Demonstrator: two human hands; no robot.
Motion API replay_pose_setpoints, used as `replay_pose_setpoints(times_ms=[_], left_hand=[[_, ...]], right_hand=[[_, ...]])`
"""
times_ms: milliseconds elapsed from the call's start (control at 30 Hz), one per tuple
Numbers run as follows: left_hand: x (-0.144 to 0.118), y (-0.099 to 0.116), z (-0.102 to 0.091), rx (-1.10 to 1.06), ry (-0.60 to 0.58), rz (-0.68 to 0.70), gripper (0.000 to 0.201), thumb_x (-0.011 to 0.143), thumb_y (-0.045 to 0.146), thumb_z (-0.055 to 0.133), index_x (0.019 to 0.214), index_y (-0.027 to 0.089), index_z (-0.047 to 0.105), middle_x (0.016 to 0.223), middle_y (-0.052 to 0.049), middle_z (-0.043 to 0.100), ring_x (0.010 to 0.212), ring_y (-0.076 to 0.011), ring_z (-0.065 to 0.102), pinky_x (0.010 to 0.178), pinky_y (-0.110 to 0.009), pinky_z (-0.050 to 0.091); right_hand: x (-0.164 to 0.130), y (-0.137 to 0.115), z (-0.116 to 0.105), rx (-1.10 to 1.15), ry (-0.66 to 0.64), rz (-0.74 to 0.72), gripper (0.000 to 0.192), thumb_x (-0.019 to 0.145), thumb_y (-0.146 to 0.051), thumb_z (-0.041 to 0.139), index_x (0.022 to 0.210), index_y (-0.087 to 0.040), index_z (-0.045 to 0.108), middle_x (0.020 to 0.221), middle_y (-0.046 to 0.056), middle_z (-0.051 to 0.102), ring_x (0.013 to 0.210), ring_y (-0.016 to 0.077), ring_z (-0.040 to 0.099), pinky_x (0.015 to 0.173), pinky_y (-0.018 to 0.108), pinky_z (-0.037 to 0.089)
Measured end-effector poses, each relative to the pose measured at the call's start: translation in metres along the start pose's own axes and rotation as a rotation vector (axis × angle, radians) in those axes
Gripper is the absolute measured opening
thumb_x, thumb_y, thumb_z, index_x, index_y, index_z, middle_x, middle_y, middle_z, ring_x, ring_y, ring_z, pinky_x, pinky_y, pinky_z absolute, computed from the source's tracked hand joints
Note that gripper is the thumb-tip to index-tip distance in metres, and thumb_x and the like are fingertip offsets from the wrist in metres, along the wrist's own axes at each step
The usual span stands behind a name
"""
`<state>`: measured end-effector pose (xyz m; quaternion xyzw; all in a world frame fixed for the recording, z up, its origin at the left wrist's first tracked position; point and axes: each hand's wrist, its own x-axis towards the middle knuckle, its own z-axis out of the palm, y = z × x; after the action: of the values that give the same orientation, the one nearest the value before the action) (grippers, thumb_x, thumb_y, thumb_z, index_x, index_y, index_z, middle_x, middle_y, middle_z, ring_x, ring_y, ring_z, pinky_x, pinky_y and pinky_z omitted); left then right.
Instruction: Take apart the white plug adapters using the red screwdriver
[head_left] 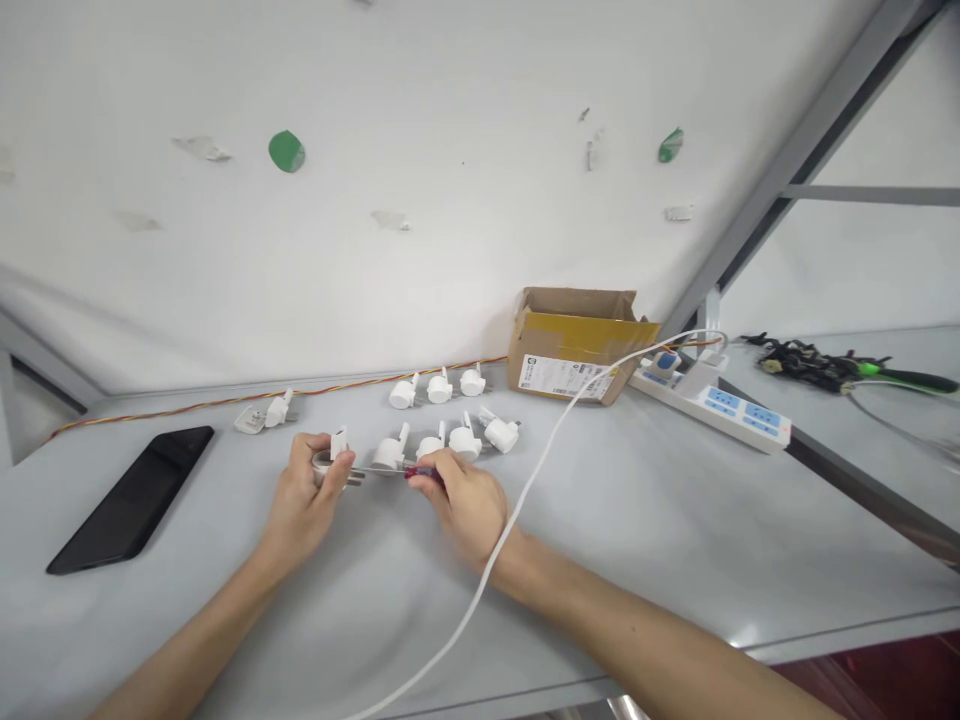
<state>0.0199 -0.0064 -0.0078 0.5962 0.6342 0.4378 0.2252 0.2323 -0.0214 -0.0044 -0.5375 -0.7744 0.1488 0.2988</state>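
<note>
My left hand [304, 495] is closed around a white power plug [340, 443], with metal pins sticking out to the right. In my right hand [469, 505] is a screwdriver [412, 472] with a red handle, its thin shaft pointing left at the held plug. Whether the tip touches a screw is too small to tell. Just beyond my hands, several white plugs [465, 440] stand in a front row, one partly behind my right fingers. Behind them is a row of three plugs [439, 387]. Left of these, a white plug [279, 408] sits beside an opened plug piece [250, 419].
A black phone [131, 500] lies at the left. An open cardboard box [574, 345] stands by the wall, beside a white power strip [712, 405]. A white cable [551, 440] crosses over my right wrist. Black cables [806, 362] and a green-handled tool [911, 377] lie far right.
</note>
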Motion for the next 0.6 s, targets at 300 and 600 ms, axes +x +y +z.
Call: replay_pose_setpoints(times_ms=[300, 600], left_hand=[[-0.003, 0.005, -0.004, 0.059, 0.054, 0.062, 0.039, 0.079, 0.055, 0.052, 0.099, 0.022, 0.043, 0.081, -0.001, 0.061, 0.056, -0.0154, 0.056, 0.056, -0.030, 0.046], [-0.011, 0.006, -0.007, 0.082, 0.120, 0.417, 0.023, 0.084, 0.041, 0.050, 0.095, 0.023, 0.042, 0.082, 0.000, 0.058, 0.056, -0.0117, 0.054, 0.055, -0.025, 0.043]], right_hand=[[-0.002, -0.003, -0.001, 0.044, -0.049, -0.068, 0.018, 0.094, -0.035, 0.047, 0.100, -0.023, 0.060, 0.096, 0.005, 0.070, 0.083, 0.0195, 0.066, 0.070, 0.029, 0.047], [0.002, 0.006, 0.001, 0.280, -0.063, -0.166, 0.016, 0.094, -0.030, 0.046, 0.096, -0.021, 0.060, 0.090, 0.002, 0.070, 0.081, 0.0158, 0.064, 0.071, 0.025, 0.046]])
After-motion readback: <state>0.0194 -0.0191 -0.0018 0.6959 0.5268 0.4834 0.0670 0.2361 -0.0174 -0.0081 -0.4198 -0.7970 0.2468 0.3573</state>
